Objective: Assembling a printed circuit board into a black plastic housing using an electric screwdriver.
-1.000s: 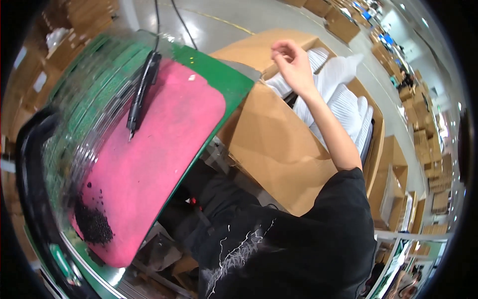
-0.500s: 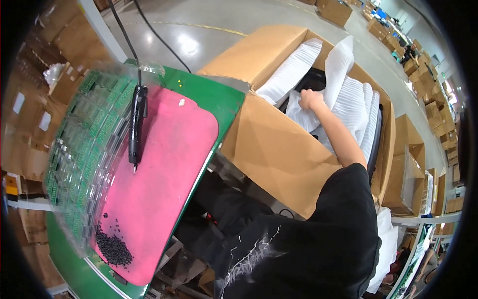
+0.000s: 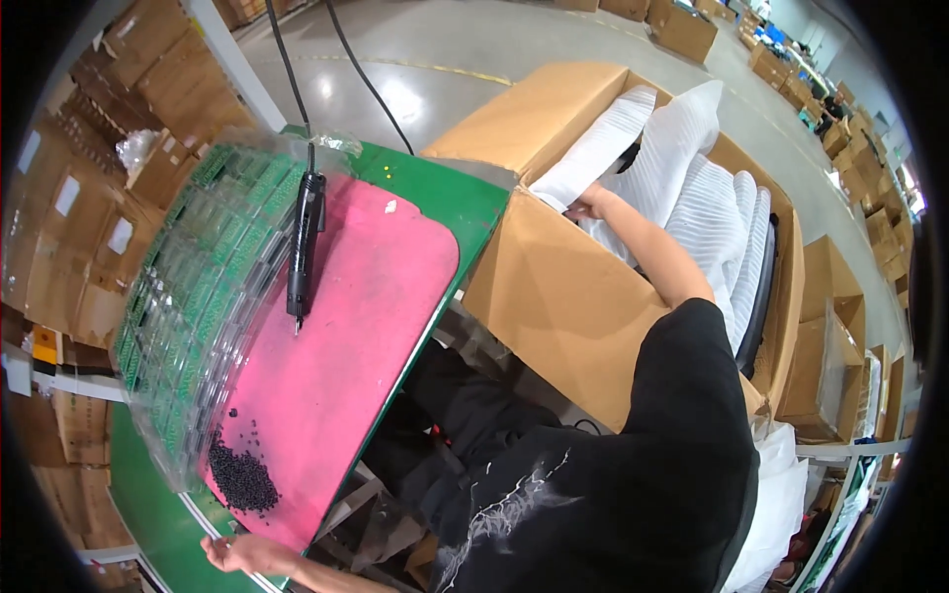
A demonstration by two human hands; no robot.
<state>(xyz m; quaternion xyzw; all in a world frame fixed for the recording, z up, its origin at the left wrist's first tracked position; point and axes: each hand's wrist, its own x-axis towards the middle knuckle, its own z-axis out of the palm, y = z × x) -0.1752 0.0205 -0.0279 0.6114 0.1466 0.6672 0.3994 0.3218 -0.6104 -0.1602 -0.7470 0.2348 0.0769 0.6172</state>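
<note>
My right hand (image 3: 590,202) reaches down into a big cardboard box (image 3: 563,306) packed with black parts in white foam wrapping. Its fingers are closed at the edge of a white foam wrap (image 3: 601,143); the fingertips are partly hidden among the wraps. At the bottom left, my left hand (image 3: 234,553) hovers by the near edge of the green table, loosely curled with its fingers apart and nothing in it. A black electric screwdriver (image 3: 305,242) hangs on its cable above a pink mat (image 3: 366,287). A heap of small black screws (image 3: 243,480) lies on the mat's near corner.
Clear plastic trays (image 3: 198,306) are stacked on the left of the green table (image 3: 465,217). A black-edged wrapped panel (image 3: 759,296) stands at the box's right side. More cartons (image 3: 825,326) stand to the right. White wrapping (image 3: 781,484) hangs behind me.
My right hand has moved deeper and to the left within the box, beside the left foam wrap. My left hand has come into view at the lower left. The whole view has shifted slightly.
</note>
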